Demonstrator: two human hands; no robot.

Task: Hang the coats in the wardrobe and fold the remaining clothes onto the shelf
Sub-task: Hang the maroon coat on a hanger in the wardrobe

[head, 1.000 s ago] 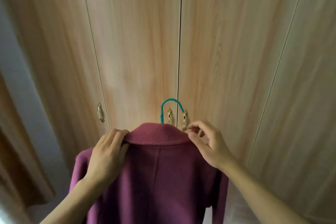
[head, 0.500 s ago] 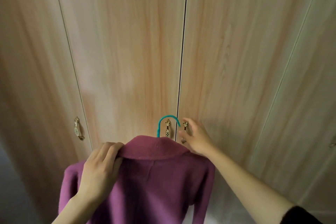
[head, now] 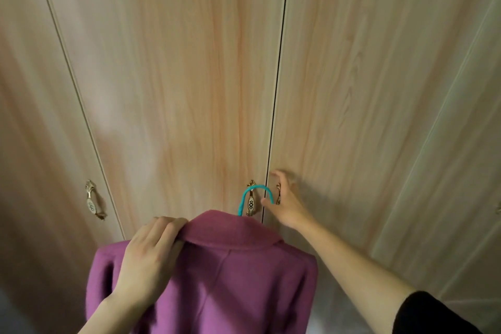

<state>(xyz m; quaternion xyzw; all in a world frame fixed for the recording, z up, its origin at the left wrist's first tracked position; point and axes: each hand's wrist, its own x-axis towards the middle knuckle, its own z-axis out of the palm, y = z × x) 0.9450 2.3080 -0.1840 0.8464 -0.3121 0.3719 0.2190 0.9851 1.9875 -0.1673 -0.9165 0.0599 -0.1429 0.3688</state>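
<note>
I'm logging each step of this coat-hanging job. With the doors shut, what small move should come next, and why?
Probably the right hand should curl round the door handle it reaches for and pull that door open. Both wardrobe doors look closed, and the left hand holds the purple coat on its teal hanger, so nothing can be hung inside yet.

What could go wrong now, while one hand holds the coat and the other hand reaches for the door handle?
The left hand alone grips the purple coat at its collar, so it may slip off the teal hanger. The right hand is at the handle; the opening door may hit the hanger hook, which is close to the closed doors.
</note>
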